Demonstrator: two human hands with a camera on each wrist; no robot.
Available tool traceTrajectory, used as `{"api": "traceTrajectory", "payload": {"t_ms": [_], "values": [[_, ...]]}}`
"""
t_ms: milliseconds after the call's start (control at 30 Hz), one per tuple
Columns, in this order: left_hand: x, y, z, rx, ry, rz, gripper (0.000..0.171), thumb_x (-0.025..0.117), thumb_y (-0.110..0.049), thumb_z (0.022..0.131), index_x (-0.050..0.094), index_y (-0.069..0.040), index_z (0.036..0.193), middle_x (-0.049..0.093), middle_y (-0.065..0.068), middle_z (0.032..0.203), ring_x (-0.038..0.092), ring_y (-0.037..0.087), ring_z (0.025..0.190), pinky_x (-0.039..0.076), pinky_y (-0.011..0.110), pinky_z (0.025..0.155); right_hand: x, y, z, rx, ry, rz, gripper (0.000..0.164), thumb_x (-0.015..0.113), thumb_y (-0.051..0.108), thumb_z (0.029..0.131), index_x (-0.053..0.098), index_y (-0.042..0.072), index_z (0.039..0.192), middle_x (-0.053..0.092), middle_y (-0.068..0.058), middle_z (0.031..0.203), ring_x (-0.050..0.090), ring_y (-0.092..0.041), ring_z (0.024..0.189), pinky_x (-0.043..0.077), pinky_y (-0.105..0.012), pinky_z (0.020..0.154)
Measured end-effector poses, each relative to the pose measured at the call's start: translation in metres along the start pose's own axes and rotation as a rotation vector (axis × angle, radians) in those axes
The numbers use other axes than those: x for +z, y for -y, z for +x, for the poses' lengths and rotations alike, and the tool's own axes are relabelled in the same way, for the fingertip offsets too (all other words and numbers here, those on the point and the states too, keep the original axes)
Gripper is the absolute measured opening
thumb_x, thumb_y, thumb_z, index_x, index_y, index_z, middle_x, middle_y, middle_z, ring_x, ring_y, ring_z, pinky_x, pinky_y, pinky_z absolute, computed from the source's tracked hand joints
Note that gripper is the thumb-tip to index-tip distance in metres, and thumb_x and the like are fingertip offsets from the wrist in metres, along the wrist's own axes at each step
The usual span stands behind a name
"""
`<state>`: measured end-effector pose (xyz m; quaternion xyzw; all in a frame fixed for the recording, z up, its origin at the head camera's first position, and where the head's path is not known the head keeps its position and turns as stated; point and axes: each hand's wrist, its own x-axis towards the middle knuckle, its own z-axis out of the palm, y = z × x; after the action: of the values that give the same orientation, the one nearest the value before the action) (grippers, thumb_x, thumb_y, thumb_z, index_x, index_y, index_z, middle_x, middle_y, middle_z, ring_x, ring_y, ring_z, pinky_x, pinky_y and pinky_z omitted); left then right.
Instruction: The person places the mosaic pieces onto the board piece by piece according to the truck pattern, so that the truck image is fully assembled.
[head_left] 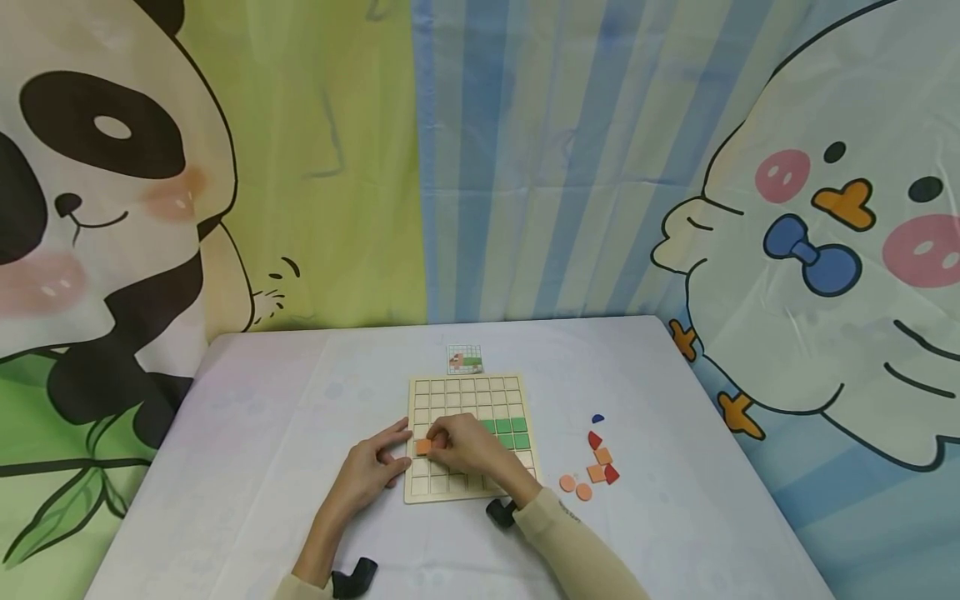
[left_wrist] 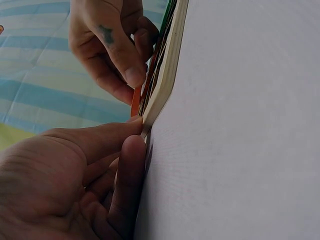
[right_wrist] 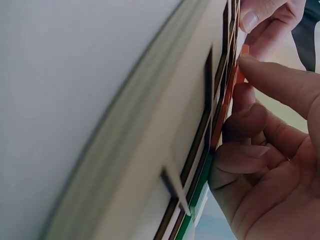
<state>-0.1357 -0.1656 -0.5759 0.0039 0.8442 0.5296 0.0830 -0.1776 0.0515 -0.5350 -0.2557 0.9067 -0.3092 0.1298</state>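
Observation:
A wooden grid board [head_left: 467, 387] lies on the table, with several green square tiles [head_left: 513, 425] set in its right side. My right hand [head_left: 467, 442] reaches over the board and pinches an orange square tile [head_left: 423, 447] at the leftmost column. In the left wrist view this orange tile [left_wrist: 135, 100] stands tilted up from the board surface. My left hand [head_left: 367, 462] is beside the board's left edge, fingers loosely extended, fingertips touching that edge. Cells under my right hand are hidden in the head view.
A small picture card [head_left: 465, 359] lies behind the board. To the right are loose pieces: a blue half-circle [head_left: 597, 418], red pieces [head_left: 595, 440], orange squares [head_left: 603, 456] and orange circles [head_left: 567, 482]. Printed curtains [head_left: 495, 167] hang beyond the white table [head_left: 300, 392].

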Motion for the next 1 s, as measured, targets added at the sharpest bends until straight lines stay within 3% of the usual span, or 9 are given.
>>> {"api": "traceTrajectory", "payload": {"t_ms": [100, 167, 233, 467, 733, 1000], "values": [[-0.001, 0.0, -0.001, 0.009, 0.008, -0.011, 0.055, 0.082, -0.009, 0.091, 0.067, -0.017, 0.144, 0.079, 0.001, 0.121, 0.06, 0.013, 0.056, 0.046, 0.024, 0.053, 0.001, 0.003, 0.001, -0.007, -0.004, -0.015, 0.022, 0.079, 0.019, 0.096, 0.077, 0.007, 0.115, 0.065, 0.009, 0.079, 0.053, 0.001, 0.065, 0.048, -0.016, 0.063], [-0.001, 0.0, -0.001, 0.014, 0.013, -0.015, 0.054, 0.082, -0.009, 0.092, 0.068, -0.015, 0.144, 0.069, -0.005, 0.145, 0.061, 0.013, 0.056, 0.047, 0.024, 0.053, 0.001, 0.004, 0.003, -0.01, -0.006, -0.03, 0.023, 0.079, 0.019, 0.096, 0.077, 0.006, 0.115, 0.064, 0.01, 0.077, 0.052, 0.002, 0.065, 0.047, -0.015, 0.063], [-0.002, 0.0, -0.001, 0.017, 0.018, -0.014, 0.053, 0.081, -0.009, 0.092, 0.068, -0.014, 0.143, 0.058, -0.009, 0.158, 0.061, 0.013, 0.057, 0.048, 0.024, 0.054, 0.002, 0.005, 0.003, -0.006, -0.002, -0.039, 0.024, 0.079, 0.02, 0.096, 0.077, 0.006, 0.115, 0.064, 0.01, 0.076, 0.052, 0.002, 0.064, 0.047, -0.015, 0.062], [-0.001, 0.0, -0.001, 0.023, 0.011, -0.015, 0.054, 0.081, -0.008, 0.092, 0.067, -0.014, 0.144, 0.059, -0.006, 0.158, 0.061, 0.013, 0.057, 0.048, 0.025, 0.054, 0.004, 0.004, 0.004, 0.002, 0.009, -0.06, 0.025, 0.08, 0.022, 0.096, 0.077, 0.008, 0.117, 0.063, 0.011, 0.075, 0.052, 0.001, 0.062, 0.045, -0.016, 0.058], [-0.001, -0.001, -0.002, 0.014, 0.014, -0.018, 0.054, 0.081, -0.009, 0.092, 0.068, -0.015, 0.144, 0.057, -0.01, 0.159, 0.061, 0.013, 0.057, 0.048, 0.024, 0.054, 0.002, 0.004, 0.004, -0.009, 0.001, -0.06, 0.025, 0.081, 0.022, 0.095, 0.077, 0.008, 0.115, 0.062, 0.011, 0.075, 0.052, 0.002, 0.063, 0.046, -0.016, 0.061], [0.0, -0.002, -0.002, 0.026, -0.005, -0.011, 0.054, 0.081, -0.008, 0.092, 0.067, -0.013, 0.144, 0.063, -0.002, 0.154, 0.06, 0.013, 0.056, 0.047, 0.024, 0.053, -0.005, -0.007, -0.005, -0.029, 0.027, -0.02, 0.024, 0.079, 0.021, 0.096, 0.078, 0.009, 0.116, 0.069, 0.009, 0.083, 0.056, 0.002, 0.07, 0.05, -0.016, 0.067]]}}
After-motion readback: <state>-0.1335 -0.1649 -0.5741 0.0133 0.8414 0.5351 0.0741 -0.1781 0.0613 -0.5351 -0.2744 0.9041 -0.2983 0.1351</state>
